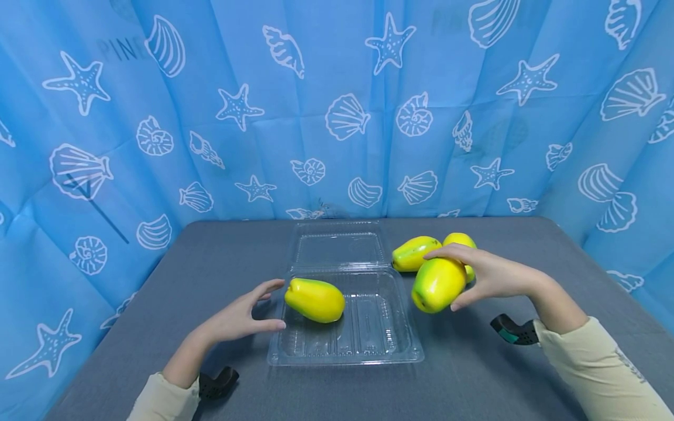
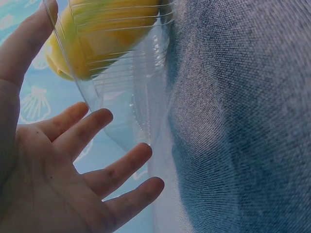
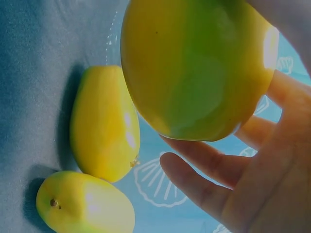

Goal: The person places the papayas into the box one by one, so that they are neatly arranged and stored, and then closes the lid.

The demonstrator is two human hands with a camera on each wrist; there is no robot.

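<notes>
My right hand [image 1: 487, 272] grips a yellow-green papaya [image 1: 438, 285] between thumb and fingers, held up off the table just right of the clear plastic container [image 1: 413, 345]. In the right wrist view the held papaya [image 3: 194, 68] fills the top, fingers curving under it. A second papaya [image 1: 316, 300] lies tilted in the left part of the container's base. My left hand [image 1: 239, 313] is at the container's left side, thumb and fingers spread and holding nothing. The left wrist view shows its fingertips [image 2: 102, 115] right by the clear wall.
Two more papayas, one lying [image 1: 416, 254] and one partly hidden behind the right hand [image 1: 459, 238], rest on the grey table [image 1: 226, 251] at the back right. The container's lid [image 1: 339, 248] lies folded open behind its base. A blue shell-print curtain [image 1: 316, 146] hangs behind.
</notes>
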